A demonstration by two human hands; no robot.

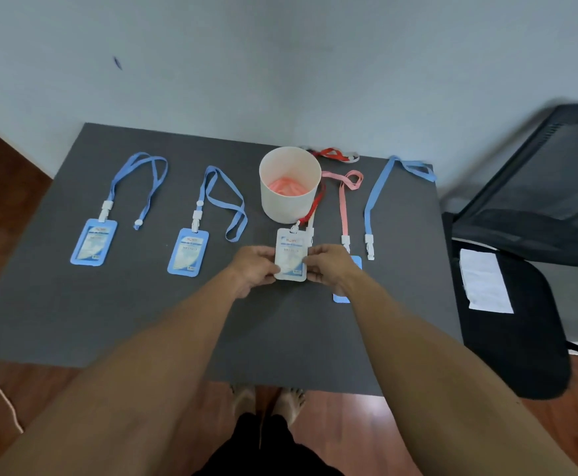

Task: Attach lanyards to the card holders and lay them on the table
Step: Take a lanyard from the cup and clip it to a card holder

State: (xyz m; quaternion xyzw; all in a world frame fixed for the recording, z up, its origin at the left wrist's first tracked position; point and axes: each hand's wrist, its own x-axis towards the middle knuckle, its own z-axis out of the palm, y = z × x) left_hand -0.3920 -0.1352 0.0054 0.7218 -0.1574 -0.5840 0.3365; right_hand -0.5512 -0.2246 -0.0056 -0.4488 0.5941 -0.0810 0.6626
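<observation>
Grey table (143, 321): holder (291, 255) (white) between hands (291, 266).

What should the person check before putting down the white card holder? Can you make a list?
1. Both hands on it: the left hand and right hand grip the sides of the white card holder. Ok.
2. Red lanyard clipped on: it leads to the holder's top clip, but whether it is fully snapped in is too small to see. Cannot tell.
3. Landing spot: the grey table is bare just in front of the holder. Ok.
4. Lanyard free: it runs close beside the white cup and could drag on it. Cannot tell.
5. Neighbours: a blue card holder lies partly under the right hand. Not ok; keep off it.
</observation>
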